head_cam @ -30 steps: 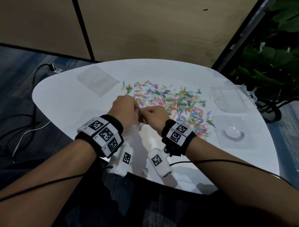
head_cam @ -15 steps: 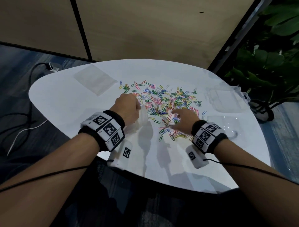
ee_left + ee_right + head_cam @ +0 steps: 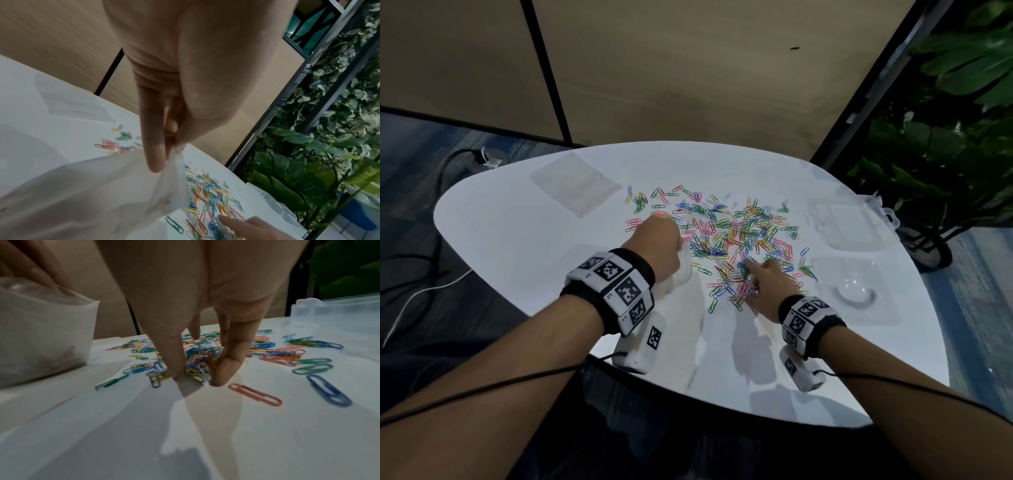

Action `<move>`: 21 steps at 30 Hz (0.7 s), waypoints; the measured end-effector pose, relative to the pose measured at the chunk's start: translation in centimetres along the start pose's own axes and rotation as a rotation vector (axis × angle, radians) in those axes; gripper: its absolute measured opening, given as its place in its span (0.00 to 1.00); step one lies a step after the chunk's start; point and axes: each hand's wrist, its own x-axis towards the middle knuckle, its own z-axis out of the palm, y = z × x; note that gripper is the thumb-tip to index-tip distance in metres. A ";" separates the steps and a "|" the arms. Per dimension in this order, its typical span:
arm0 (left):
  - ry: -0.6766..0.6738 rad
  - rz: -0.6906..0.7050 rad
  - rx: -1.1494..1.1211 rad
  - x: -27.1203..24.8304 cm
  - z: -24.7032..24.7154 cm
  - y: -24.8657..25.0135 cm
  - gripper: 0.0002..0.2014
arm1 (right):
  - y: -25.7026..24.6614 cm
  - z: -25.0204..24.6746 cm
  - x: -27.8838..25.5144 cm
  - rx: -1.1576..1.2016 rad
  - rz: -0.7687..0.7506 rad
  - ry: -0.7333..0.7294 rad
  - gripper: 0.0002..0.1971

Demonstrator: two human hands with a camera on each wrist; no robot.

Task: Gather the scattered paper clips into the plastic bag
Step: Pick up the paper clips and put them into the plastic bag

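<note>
Head view: a white, rounded table (image 3: 524, 246) fills the middle of the scene, its near edge dark, with blue-grey floor and cables on the left. Beyond it stands a tan panelled wall (image 3: 688, 75), and leafy plants (image 3: 945, 144) crowd the far right.

The left hand (image 3: 657, 245) is near the table's centre-left. In the left wrist view its thumb and fingers (image 3: 153, 146) pinch the top edge of the plastic bag (image 3: 86, 194), holding it upright with its bottom on the table. The bag is translucent white; the right wrist view shows faint shapes low inside it, too blurred to name.

The right hand (image 3: 768, 281) is to the right of the bag, apart from it, at the near edge of the paper clips (image 3: 726, 233). In the right wrist view its thumb and fingertips (image 3: 224, 369) point down onto the table and close around a small cluster of clips, pinching them together.

The clips, in many colours, spread from the hands toward the far side of the table, with a few loose ones on the near right.

On the right lie a shallow clear tray (image 3: 856, 291) and, farther back, a clear plastic box (image 3: 849, 222). At the far left lies a flat clear bag (image 3: 575, 183).
</note>
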 end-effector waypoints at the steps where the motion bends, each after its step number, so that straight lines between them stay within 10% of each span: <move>1: 0.010 0.000 0.008 0.1 0.1 -0.1 0.14 | -0.3 -0.1 0.2 -0.023 -0.024 0.010 0.29; 4: 0.013 0.005 0.012 0.1 0.1 -0.1 0.14 | -0.8 -0.3 0.9 -0.054 -0.079 0.092 0.12; 11: 0.010 0.018 0.027 0.1 0.1 -0.1 0.12 | 0.5 -2.9 1.7 0.224 0.102 0.127 0.07; 21: -0.054 -0.027 -0.103 -0.2 0.3 1.1 0.12 | -2.6 -5.8 0.0 1.471 0.086 -0.075 0.08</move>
